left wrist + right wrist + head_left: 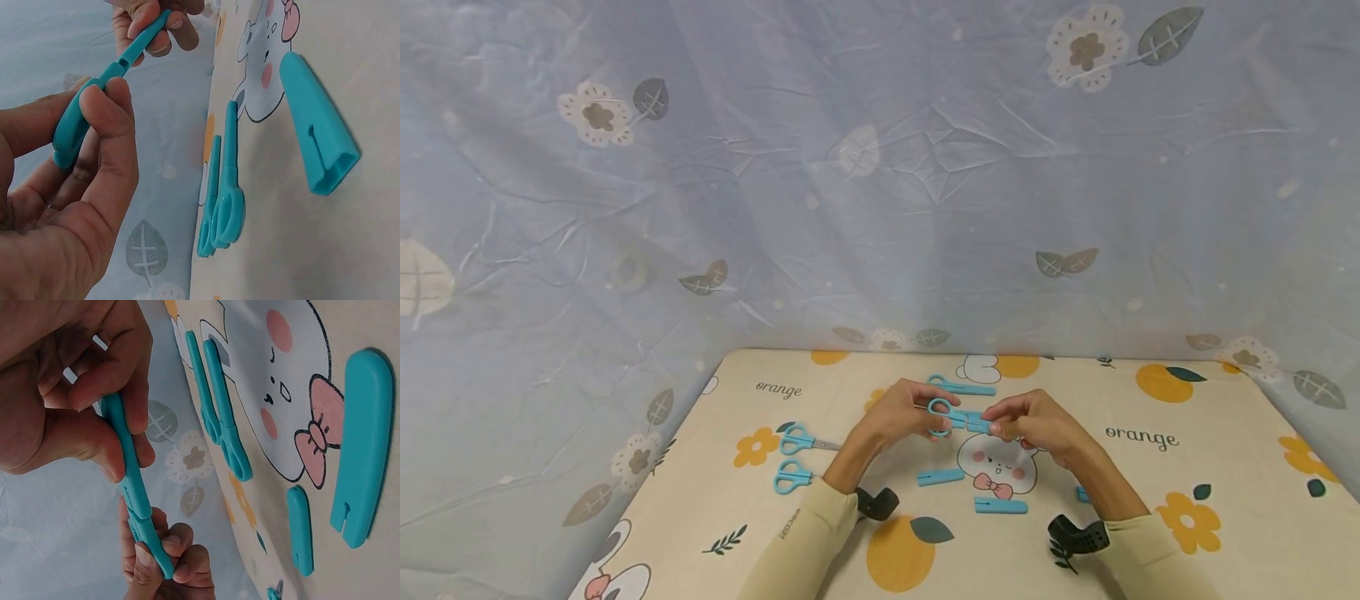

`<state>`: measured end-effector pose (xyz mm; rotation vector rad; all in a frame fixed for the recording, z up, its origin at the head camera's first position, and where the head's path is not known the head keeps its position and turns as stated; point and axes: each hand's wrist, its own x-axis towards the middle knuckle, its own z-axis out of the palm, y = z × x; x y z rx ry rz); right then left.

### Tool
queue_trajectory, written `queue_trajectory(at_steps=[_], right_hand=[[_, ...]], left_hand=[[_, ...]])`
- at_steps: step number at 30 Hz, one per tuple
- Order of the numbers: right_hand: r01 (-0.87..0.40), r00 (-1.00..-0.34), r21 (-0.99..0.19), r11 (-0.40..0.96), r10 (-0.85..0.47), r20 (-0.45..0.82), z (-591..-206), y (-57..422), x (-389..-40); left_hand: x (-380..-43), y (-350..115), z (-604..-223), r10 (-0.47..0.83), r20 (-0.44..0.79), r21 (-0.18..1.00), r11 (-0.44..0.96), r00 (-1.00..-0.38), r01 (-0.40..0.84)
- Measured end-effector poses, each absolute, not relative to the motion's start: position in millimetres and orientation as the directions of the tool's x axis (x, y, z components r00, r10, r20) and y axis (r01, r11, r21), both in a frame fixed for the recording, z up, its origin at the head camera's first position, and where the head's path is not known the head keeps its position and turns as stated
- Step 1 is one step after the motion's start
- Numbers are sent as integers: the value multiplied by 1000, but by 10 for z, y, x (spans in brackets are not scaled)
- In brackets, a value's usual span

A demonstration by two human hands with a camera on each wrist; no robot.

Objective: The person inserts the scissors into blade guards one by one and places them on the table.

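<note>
Over the table, my left hand (895, 414) grips a pair of turquoise scissors (70, 128) by the finger loops. From the other side, my right hand (1037, 425) pinches the turquoise blade cover (130, 464) between thumb and fingers. The cover sits over the blades, and in the right wrist view its end is right at the handle part. Behind the hands lie two more covered pairs, one nearer scissors (230, 194) and one farther scissors (210, 200).
Two uncovered scissors, an upper pair (797, 439) and a lower pair (793, 477), lie left of my left forearm. Loose covers lie nearer me: one cover (940, 477), another cover (1001, 506), and a turquoise piece (1083, 494) partly behind my right wrist. A patterned curtain (880, 208) hangs behind the table.
</note>
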<state>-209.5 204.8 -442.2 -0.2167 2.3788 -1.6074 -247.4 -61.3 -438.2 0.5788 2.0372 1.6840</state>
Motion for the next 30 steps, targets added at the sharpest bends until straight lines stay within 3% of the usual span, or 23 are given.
queue_trajectory(at_steps=[30], right_hand=[[4,-932,-923,384,-333,-143,-4473,2032,-2116]], left_hand=[[-2505,-625,-4440,576,-102,972,231,-811,43]])
